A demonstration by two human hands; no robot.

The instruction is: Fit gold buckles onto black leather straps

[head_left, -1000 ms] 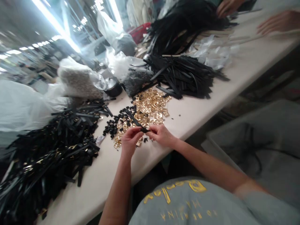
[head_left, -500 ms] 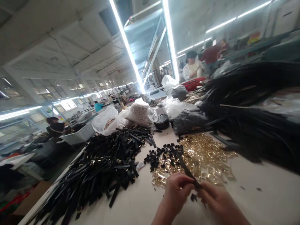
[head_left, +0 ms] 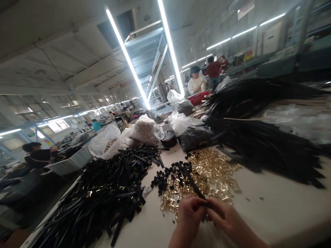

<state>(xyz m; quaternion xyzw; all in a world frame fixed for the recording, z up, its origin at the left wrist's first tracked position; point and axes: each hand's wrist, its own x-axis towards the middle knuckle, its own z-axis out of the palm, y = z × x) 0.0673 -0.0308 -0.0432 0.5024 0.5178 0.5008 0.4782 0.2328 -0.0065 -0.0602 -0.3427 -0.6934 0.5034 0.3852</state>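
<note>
Both hands meet at the lower middle of the head view around one black strap. My left hand is closed, its thumb and fingers pinching the strap. Beside it, my right hand is also closed on the strap's near end, and the fingers partly hide that end. The strap's far end points up and left over loose gold buckles and small black loops. Whether a buckle or loop sits between the fingers is not visible.
A heap of black straps with gold buckles covers the table's left side. Long black strips lie at right. Behind stand plastic bags and a black roll. A person in white works farther back.
The whole view has turned, so the table's contents sit further left. Both hands stay on the strap and are now closer together. A dark piece seen below the fingers before is now mostly hidden.
</note>
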